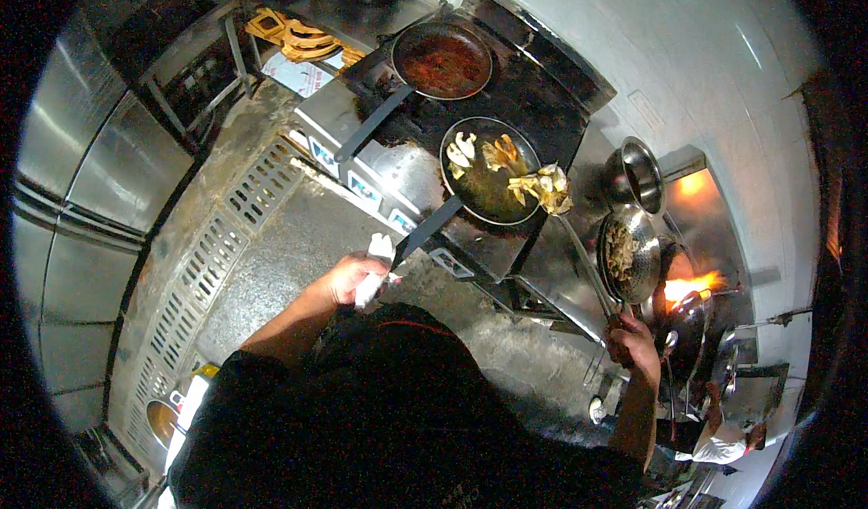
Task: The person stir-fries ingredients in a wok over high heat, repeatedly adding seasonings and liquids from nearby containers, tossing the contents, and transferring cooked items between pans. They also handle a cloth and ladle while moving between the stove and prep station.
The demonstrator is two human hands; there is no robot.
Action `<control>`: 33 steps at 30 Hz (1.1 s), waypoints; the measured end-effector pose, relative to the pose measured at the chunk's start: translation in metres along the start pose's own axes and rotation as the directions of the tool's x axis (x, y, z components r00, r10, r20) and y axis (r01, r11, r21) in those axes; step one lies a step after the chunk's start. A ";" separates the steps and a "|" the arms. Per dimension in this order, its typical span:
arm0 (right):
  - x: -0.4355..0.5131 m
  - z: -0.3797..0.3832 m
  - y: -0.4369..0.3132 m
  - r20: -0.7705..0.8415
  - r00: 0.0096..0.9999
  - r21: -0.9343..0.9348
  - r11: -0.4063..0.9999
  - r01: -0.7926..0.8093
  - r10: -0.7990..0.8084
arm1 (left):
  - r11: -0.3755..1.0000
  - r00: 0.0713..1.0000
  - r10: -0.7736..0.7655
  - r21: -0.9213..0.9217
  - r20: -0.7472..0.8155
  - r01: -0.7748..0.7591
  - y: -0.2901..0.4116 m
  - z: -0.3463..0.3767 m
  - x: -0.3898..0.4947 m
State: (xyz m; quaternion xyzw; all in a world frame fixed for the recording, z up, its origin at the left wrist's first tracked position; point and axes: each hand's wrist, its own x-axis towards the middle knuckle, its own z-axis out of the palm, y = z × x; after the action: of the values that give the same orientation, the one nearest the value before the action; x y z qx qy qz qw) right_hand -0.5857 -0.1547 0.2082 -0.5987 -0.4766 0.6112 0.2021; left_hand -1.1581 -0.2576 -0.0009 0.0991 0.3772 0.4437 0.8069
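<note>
My left hand (347, 280) grips the dark handle (428, 227) of a frying pan through a folded white cloth (374, 268). Inside the pan (498, 200) are pale pieces of food (461, 148), browned leafy pieces (505, 153) and a shiny film of oil. In my right hand (634, 347) is the long handle of a metal ladle or turner (584, 258). Its head lies over the pan's right rim, mostly hidden under a heap of browned, leafy-looking food (553, 189). Part of that heap hangs over the inside of the pan.
A second frying pan (442, 61) with reddish-brown residue sits farther back on the black stovetop (556, 99). To the right are a steel bowl (641, 177), a perforated strainer (644, 258) holding food, and a burning flame (692, 288). Another person (722, 446) is at lower right. Slotted drain covers (213, 258) line the floor.
</note>
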 end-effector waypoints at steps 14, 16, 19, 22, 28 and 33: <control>0.021 0.024 -0.096 -0.087 0.995 -0.508 0.856 -0.093 0.057 | 0.934 0.982 0.087 0.358 -0.165 -0.022 0.001 0.032 -0.007; 0.026 0.038 -0.117 -0.061 0.998 -0.678 0.734 -0.050 0.012 | 0.881 0.978 0.114 0.472 -0.172 -0.020 0.000 0.040 -0.009; 0.030 0.064 -0.144 0.008 1.000 -0.789 0.614 0.001 0.010 | 0.843 0.969 0.229 0.517 -0.093 -0.150 -0.011 0.043 -0.005; 0.028 0.085 -0.156 0.041 0.998 -0.871 0.487 0.063 -0.055 | 0.843 0.982 0.164 0.531 -0.095 -0.089 -0.024 0.035 0.010; 0.027 0.097 -0.143 0.205 0.918 -0.950 0.156 0.270 -0.341 | 0.934 0.990 0.100 0.351 -0.099 -0.059 -0.033 0.033 0.016; 0.025 0.114 -0.101 0.036 0.913 -0.988 0.123 0.094 -0.407 | 0.875 0.979 0.063 0.482 -0.196 0.040 -0.012 0.059 -0.009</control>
State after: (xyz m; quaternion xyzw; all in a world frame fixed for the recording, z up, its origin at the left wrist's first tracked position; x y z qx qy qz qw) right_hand -0.7287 -0.1263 0.2585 -0.5660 -0.8203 0.0392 -0.0723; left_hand -1.1121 -0.2618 0.0386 0.2533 0.5566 0.3481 0.7105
